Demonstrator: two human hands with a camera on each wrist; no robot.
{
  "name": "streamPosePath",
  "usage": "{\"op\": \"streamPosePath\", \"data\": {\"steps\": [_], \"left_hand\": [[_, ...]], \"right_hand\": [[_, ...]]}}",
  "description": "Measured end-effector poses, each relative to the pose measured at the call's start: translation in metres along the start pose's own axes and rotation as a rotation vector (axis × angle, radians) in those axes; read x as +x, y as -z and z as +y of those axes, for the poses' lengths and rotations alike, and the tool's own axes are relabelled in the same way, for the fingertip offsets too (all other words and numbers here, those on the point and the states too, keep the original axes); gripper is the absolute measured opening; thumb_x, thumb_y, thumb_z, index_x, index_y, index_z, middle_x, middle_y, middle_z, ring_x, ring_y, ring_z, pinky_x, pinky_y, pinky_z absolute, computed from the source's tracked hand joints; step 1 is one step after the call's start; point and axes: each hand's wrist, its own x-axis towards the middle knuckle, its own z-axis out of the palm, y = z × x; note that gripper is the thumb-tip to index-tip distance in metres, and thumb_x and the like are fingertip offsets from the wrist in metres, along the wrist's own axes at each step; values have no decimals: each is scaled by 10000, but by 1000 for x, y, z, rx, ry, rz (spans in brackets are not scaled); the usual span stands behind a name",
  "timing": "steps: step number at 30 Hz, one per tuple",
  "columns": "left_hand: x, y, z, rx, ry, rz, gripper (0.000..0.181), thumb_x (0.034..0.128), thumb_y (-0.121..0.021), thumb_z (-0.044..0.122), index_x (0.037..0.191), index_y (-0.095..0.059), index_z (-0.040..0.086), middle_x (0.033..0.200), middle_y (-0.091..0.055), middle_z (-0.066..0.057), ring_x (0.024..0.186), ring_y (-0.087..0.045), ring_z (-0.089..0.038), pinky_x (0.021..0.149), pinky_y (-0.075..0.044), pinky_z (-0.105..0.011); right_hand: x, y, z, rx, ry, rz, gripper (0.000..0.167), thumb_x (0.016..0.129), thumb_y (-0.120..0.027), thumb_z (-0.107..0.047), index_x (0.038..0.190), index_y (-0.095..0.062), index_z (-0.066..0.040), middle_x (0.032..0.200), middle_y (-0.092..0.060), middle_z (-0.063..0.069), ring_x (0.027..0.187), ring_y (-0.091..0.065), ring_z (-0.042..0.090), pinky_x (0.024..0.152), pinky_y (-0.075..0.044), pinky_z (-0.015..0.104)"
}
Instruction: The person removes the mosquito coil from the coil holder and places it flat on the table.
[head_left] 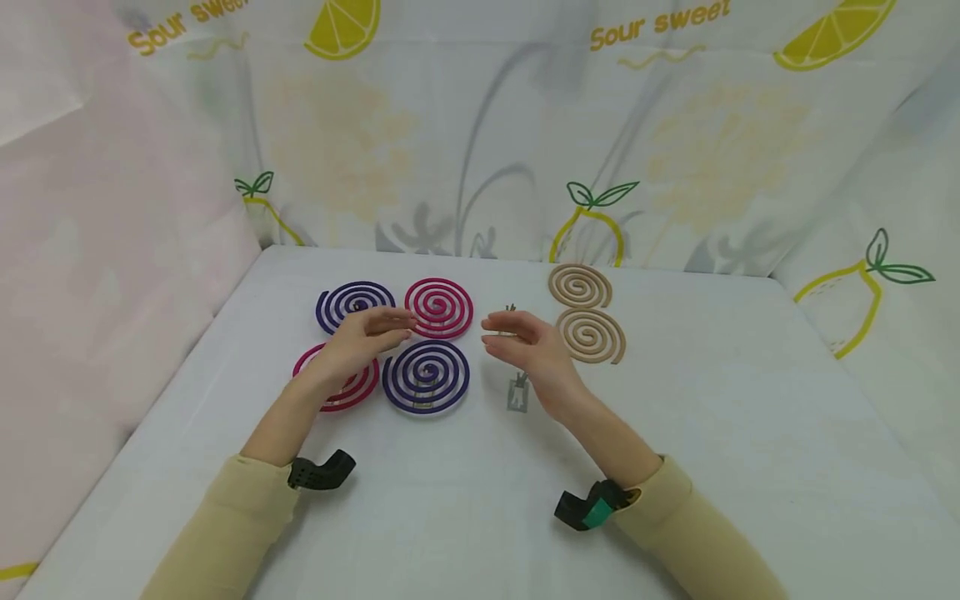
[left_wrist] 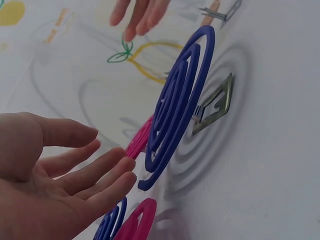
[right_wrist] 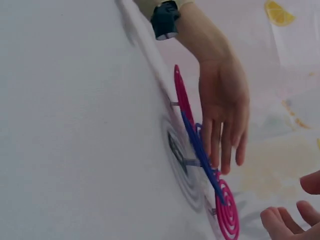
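Note:
My left hand (head_left: 360, 340) hovers over the mosquito coils on the left, fingers loosely extended and holding nothing. Across from it, my right hand (head_left: 538, 354) hangs in the air with relaxed fingers, also holding nothing. Two blue coils (head_left: 456, 377) and two pink coils (head_left: 467, 310) form a block of two rows; the left hand partly covers the near pink one. In the left wrist view, the near blue coil (left_wrist: 192, 95) sits raised on a metal stand (left_wrist: 225, 102). Beneath the right hand lies a flat metal stand (head_left: 517, 397), and another (head_left: 511, 308) shows behind its fingers.
Two tan coils (head_left: 579, 285) lie one behind the other, right of the right hand. Everything rests on a white-covered table (head_left: 420, 508). A lemon-print cloth (head_left: 450, 125) hangs behind it and at both sides. Each wrist wears a black camera mount (head_left: 322, 471).

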Motion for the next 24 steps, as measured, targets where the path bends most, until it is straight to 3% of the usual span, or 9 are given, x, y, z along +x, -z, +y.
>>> {"op": "streamPosePath", "data": {"steps": [6, 14, 20, 24], "left_hand": [[-1, 10, -6, 40, 22, -41, 442, 1008, -591, 151, 1419, -503, 14, 1417, -558, -209, 1335, -509, -357, 1090, -461, -478], [0, 10, -8, 58, 2, -102, 464, 961, -659, 126, 1386, -531, -9, 1409, -558, -218, 1314, -535, -369, 1074, -478, -462], [0, 9, -7, 55, 8, -130, 489, 949, -659, 80, 1399, -506, -39, 1416, -540, -249, 1308, -537, -390, 1052, -499, -437], [0, 9, -6, 44, 8, -144, 491, 944, -656, 54, 1397, -499, -53, 1415, -538, -261, 1286, -555, -399, 1035, -513, -425]], "right_hand": [[-2, -10, 13, -49, -61, 7, 405, 934, -613, 20, 1331, -545, 65, 1384, -544, 265, 1308, -537, 368, 1066, -491, 358], [-5, -20, 26, -120, -126, -13, 445, 930, -606, 31, 1360, -508, 86, 1390, -545, 259, 1308, -537, 364, 1075, -483, 392], [-5, -22, 39, -139, -131, -36, 453, 890, -620, 33, 1330, -526, 84, 1329, -586, 266, 1132, -650, 312, 961, -549, 322], [-5, -24, 44, -22, -170, -75, 461, 904, -595, 71, 1351, -484, 87, 1292, -590, 319, 990, -680, 219, 920, -583, 375]]}}
